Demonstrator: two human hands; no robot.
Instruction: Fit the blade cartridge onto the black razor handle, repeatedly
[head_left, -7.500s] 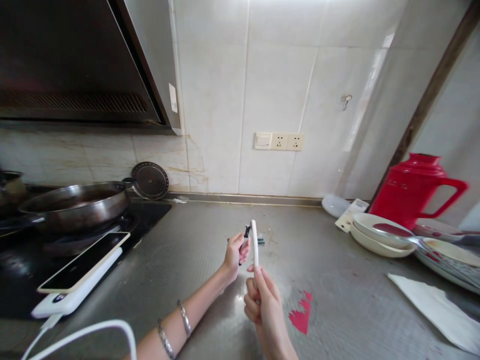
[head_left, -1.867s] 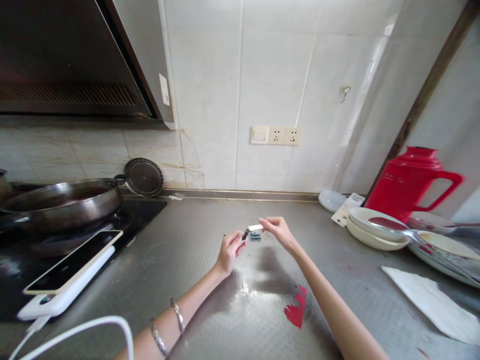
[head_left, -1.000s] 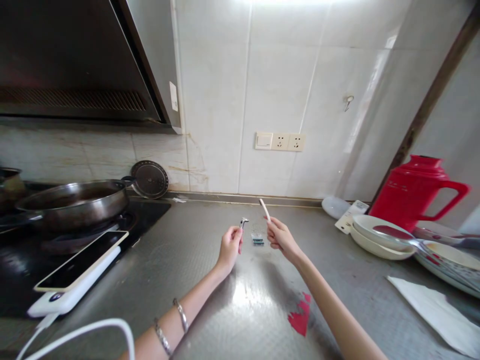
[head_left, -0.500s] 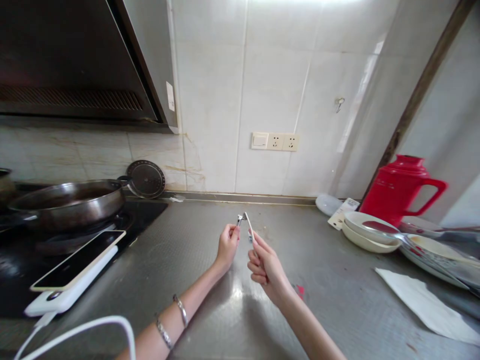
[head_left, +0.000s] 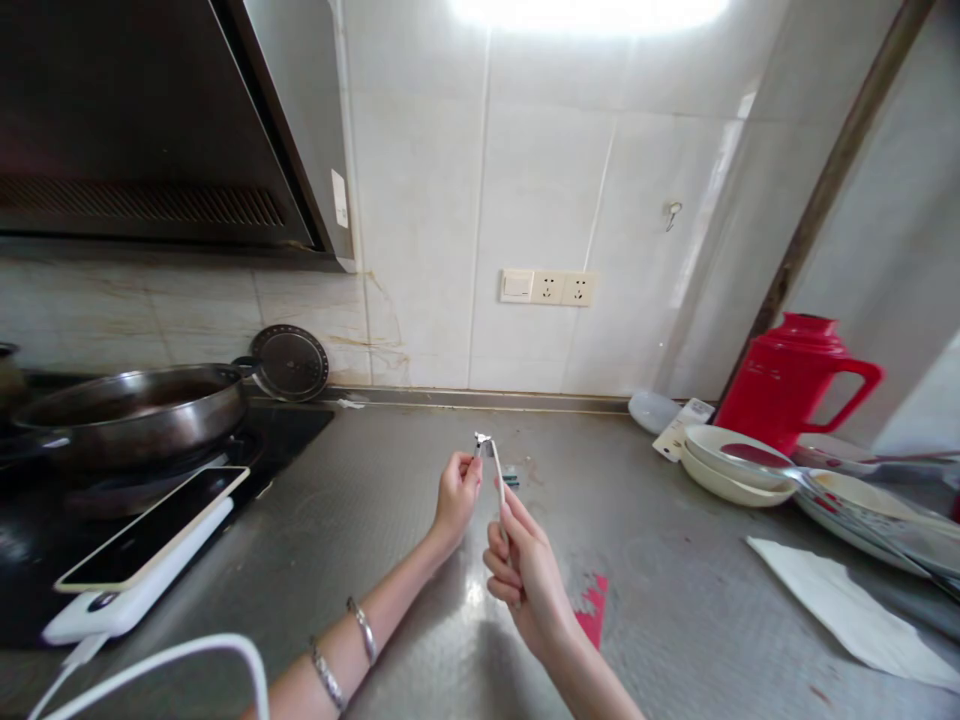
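Note:
A small shiny silver metal piece (head_left: pixel 481 438) sticks up from the fingertips of my left hand (head_left: pixel 456 500); its kind I cannot make out. My right hand (head_left: pixel 525 575) is closed around a slim white handle (head_left: pixel 499 480), which looks like a toothbrush with a small dark head at its upper end. That head meets or nearly meets the metal piece. Just behind my right fingers lies a small dark greenish item (head_left: pixel 511 480) on the counter. A torn pink-red patch (head_left: pixel 592 612) shows beside my right wrist.
On the left stand a frying pan (head_left: pixel 135 410) on the stove and a phone (head_left: pixel 154 530) on a white power bank (head_left: pixel 142 590) with a cable. To the right are a red thermos jug (head_left: pixel 795 380), stacked bowls (head_left: pixel 735 485) and a paper sheet (head_left: pixel 847 610) on the metal counter (head_left: pixel 660 580).
My right hand has shifted slightly down and left, and the brush-like head has come closer to the metal piece. More of the pink-red patch and the greenish item shows.

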